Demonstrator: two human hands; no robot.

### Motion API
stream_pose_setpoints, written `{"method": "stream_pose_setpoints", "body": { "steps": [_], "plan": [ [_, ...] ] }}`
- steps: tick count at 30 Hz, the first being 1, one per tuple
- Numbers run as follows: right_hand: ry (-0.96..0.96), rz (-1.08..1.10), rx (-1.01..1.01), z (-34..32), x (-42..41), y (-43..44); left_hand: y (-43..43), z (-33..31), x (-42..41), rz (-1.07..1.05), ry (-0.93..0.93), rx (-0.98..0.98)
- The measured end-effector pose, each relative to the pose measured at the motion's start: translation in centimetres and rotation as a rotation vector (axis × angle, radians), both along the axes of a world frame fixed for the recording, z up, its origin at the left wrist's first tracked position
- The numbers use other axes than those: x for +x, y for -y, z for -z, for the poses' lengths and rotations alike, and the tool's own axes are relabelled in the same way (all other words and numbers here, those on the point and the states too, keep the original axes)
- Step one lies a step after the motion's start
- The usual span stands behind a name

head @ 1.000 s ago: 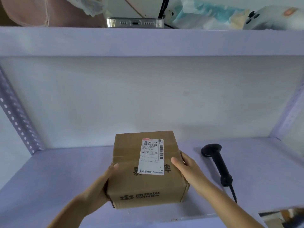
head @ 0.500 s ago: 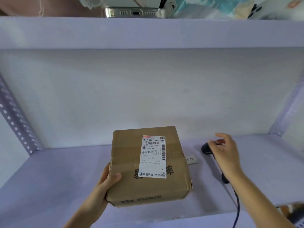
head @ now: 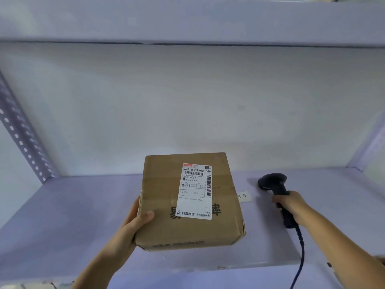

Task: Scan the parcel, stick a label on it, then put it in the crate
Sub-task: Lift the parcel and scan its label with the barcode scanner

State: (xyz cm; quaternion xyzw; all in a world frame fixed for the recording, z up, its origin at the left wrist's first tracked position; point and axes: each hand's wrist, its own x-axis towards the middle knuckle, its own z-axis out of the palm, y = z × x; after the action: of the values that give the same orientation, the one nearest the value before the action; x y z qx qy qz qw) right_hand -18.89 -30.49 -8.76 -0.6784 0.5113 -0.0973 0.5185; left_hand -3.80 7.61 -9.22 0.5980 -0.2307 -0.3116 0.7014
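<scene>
A brown cardboard parcel (head: 166,205) with a white shipping label (head: 195,190) on its top is tilted up over the shelf (head: 73,215). My left hand (head: 133,224) grips its left near corner, thumb on top. To the right, my right hand (head: 291,204) is closed around the handle of a black barcode scanner (head: 273,183), whose head points left toward the parcel. The scanner's cable (head: 300,255) trails down off the shelf's front edge. No crate is in view.
A small white paper slip (head: 244,196) with printed characters lies on the shelf between parcel and scanner. A perforated metal upright (head: 20,138) stands at the left, another upright (head: 368,147) at the right. An upper shelf (head: 187,21) runs overhead.
My right hand left the parcel's right side, reached to the scanner and closed around its handle. My left hand now holds the parcel alone, tilted up a little more.
</scene>
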Motion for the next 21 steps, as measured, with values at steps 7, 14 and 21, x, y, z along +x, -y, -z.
{"method": "stream_pose_setpoints", "body": {
  "steps": [7, 14, 21],
  "plan": [
    [0.225, -0.362, -0.256, -8.8, -2.8, -2.6, -0.1, 0.6, 0.2, -0.019, -0.029, -0.007],
    [0.084, -0.765, -0.591, -15.7, -4.2, -7.8, -0.2, 0.3, 0.1, 0.003, 0.004, 0.003],
    [-0.106, -0.905, -0.65, -13.6, -2.8, -8.4, -0.4, 0.5, 0.1, 0.012, 0.0, -0.005]
  ]
}}
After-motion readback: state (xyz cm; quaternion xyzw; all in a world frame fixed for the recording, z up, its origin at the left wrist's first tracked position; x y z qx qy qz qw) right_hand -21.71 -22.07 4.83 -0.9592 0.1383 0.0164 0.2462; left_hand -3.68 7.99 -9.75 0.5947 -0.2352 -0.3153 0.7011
